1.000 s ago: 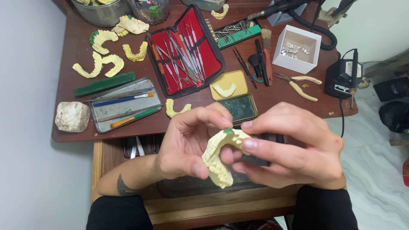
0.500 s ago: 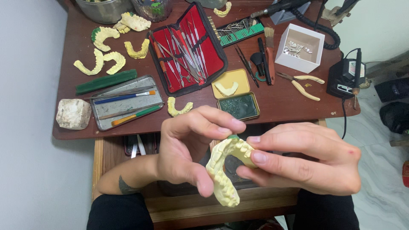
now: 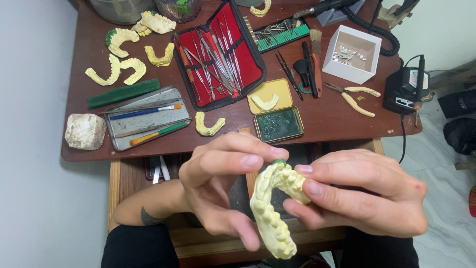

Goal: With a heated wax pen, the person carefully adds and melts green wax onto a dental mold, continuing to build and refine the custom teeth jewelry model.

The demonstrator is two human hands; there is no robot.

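I hold a pale yellow plaster dental cast (image 3: 271, 211) in front of my lap, below the edge of the brown table (image 3: 327, 119). The cast is horseshoe shaped, with a row of teeth and a small green spot at its top. My right hand (image 3: 362, 196) grips its right side between thumb and fingers. My left hand (image 3: 223, 183) curls beside its left side, with the fingertips touching near the green spot.
On the table lie an open red case of metal instruments (image 3: 218, 54), a metal tray with brushes (image 3: 146, 119), a small tin with green wax (image 3: 278, 124), several loose yellow casts (image 3: 121, 67), a white box (image 3: 353, 53), pliers (image 3: 354, 97) and a plaster lump (image 3: 85, 131).
The cast has tilted, so one arm now points down toward me. Both hands have come slightly lower and closer to the camera.
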